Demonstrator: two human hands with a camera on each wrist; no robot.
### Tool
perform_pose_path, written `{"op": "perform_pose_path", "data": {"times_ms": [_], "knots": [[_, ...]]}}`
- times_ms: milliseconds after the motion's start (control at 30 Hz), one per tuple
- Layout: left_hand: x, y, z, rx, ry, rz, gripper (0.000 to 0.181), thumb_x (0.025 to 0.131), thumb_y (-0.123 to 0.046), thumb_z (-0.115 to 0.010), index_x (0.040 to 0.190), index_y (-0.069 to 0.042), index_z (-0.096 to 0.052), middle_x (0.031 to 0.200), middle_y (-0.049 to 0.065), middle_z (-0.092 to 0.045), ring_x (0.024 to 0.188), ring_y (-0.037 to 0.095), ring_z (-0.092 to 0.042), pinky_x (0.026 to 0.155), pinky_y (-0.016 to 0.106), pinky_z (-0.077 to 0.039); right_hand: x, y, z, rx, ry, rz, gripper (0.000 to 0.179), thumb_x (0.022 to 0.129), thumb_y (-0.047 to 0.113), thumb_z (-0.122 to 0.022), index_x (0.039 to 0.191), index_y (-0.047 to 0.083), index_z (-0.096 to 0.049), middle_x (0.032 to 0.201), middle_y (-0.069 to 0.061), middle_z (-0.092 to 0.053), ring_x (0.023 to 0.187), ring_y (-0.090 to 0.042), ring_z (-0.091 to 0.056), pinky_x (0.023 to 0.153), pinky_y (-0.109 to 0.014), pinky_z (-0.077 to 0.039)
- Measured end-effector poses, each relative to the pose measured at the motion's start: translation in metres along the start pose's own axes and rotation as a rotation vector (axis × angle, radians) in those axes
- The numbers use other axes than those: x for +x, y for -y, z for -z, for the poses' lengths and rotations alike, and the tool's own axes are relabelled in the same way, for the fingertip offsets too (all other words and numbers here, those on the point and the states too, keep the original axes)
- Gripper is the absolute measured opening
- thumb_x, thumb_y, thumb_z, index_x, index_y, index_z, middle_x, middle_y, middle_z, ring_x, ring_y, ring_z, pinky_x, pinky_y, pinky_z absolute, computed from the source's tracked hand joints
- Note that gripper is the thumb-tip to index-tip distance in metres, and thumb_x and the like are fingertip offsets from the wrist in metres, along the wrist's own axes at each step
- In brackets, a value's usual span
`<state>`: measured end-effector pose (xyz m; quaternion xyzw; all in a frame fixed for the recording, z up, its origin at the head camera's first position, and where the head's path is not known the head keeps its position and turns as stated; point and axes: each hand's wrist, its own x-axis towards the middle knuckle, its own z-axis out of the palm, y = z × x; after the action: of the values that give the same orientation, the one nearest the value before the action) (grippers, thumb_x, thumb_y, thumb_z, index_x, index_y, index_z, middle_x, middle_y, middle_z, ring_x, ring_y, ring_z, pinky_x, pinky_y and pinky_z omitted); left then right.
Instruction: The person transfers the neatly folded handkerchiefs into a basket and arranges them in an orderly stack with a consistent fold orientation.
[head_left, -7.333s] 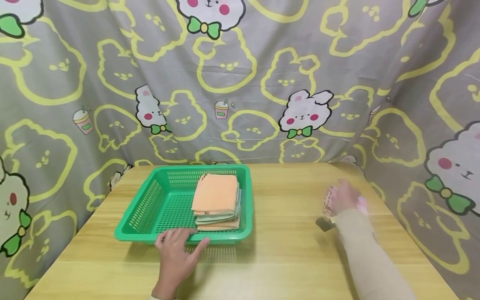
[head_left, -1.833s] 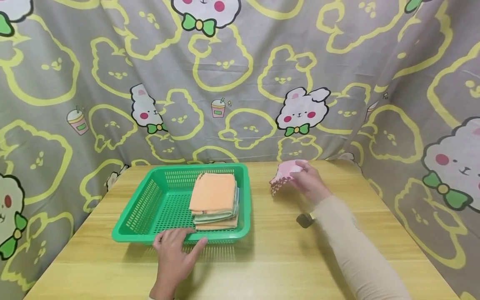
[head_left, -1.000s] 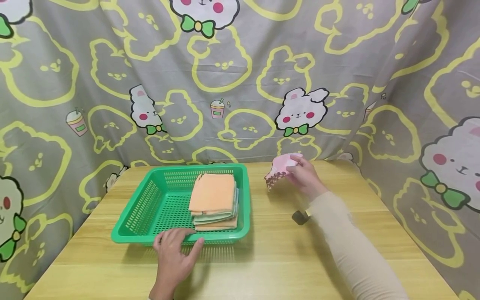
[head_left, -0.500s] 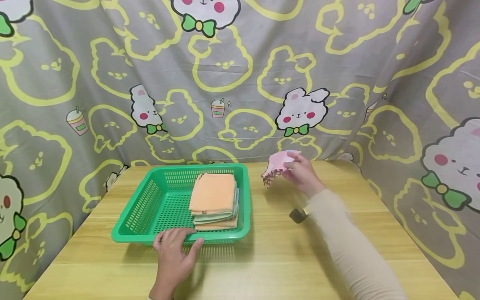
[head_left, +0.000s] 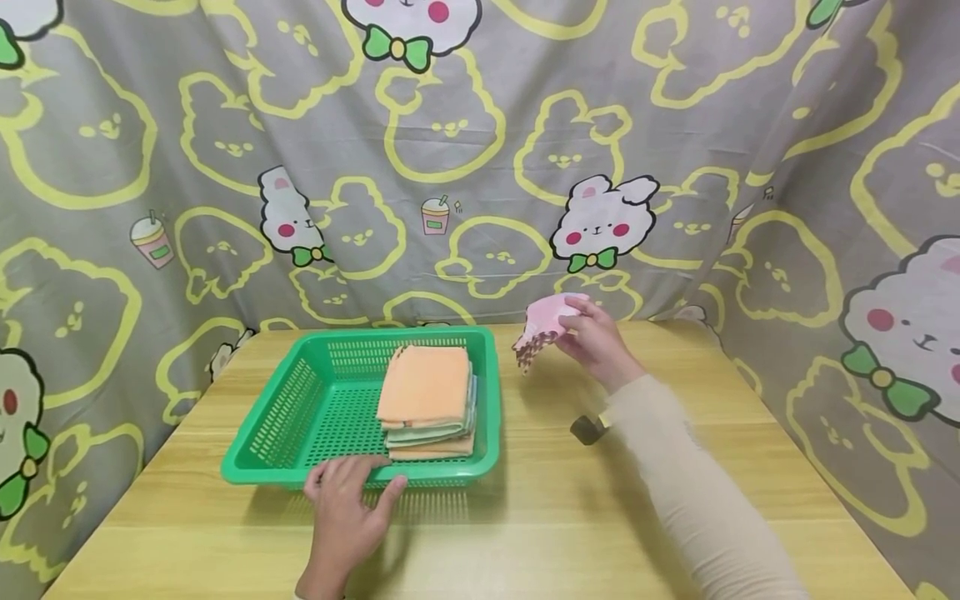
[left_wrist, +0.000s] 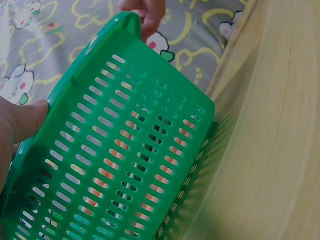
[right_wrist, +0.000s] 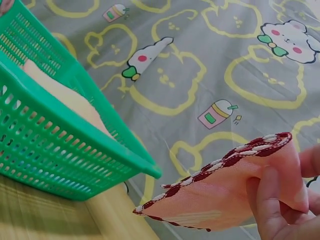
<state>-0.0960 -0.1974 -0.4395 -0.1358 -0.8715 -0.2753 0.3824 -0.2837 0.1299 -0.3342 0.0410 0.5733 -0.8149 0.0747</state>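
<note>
My right hand (head_left: 600, 346) pinches a folded pink towel (head_left: 549, 315) between thumb and fingers, above the table just right of the basket. A dark red and white stitched edge runs along this towel (right_wrist: 220, 190) in the right wrist view. The left hand (head_left: 347, 500) grips the near rim of a green plastic basket (head_left: 258, 421), fingers over the rim and thumb spread along the front. Inside the basket's right half lies a stack of folded towels, with a peach towel (head_left: 424, 385) on top and a pale green towel (head_left: 427, 432) below it. The left fingertips are hidden behind the rim.
The basket stands on the left part of a light wooden table (head_left: 600, 533). A grey curtain (head_left: 480, 150) with bunny prints hangs behind and on both sides. Beside the right wrist sits a small dark block (head_left: 587, 429).
From the table's right side, my right hand has carried the pink towel left and up, closer to the basket. The left hand has stayed on the rim, and the stack has not changed.
</note>
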Motion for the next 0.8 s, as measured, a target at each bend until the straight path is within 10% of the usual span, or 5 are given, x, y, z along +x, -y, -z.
{"op": "perform_pose_path", "data": {"times_ms": [800], "knots": [[0.000,0.002,-0.001,0.007,-0.002,0.005,0.029,0.083,-0.039,-0.072,0.088,-0.011,-0.068,0.086,0.006,-0.068,0.086,0.026,-0.055,0.088,0.058,-0.019,-0.002,0.004,-0.024,0.046,0.042,0.021,0.056,0.094,-0.006,-0.049,0.147,0.005,-0.034,0.125,-0.007,-0.039,0.087,-0.014,-0.053,0.079,-0.022,-0.051]]}}
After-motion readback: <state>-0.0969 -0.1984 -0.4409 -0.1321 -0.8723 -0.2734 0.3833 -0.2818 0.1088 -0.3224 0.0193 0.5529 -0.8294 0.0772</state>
